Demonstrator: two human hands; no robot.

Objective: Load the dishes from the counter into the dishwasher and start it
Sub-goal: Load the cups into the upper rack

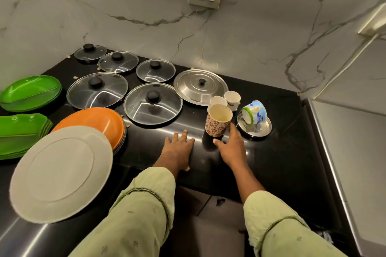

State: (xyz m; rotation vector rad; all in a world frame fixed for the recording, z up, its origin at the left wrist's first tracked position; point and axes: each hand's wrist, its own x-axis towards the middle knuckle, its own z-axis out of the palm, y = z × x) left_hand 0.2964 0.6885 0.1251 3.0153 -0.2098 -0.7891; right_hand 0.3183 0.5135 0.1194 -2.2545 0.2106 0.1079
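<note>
Lids (pixel 153 103) are spread at back of black counter (pixel 271 162), plates (pixel 60 175) stacked at L. Flowered cup (pixel 218 121) is seen just beside R hand (pixel 229 146), fingers spread, nothing held; L hand (pixel 179 149) laid flat, empty. Marble wall (pixel 261 37) behind.

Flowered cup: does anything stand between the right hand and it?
Nothing visible does. The right hand is open just in front of the flowered cup, with only bare counter between them. The two white cups stand behind it, and the tipped tub sits off to its right.
</note>
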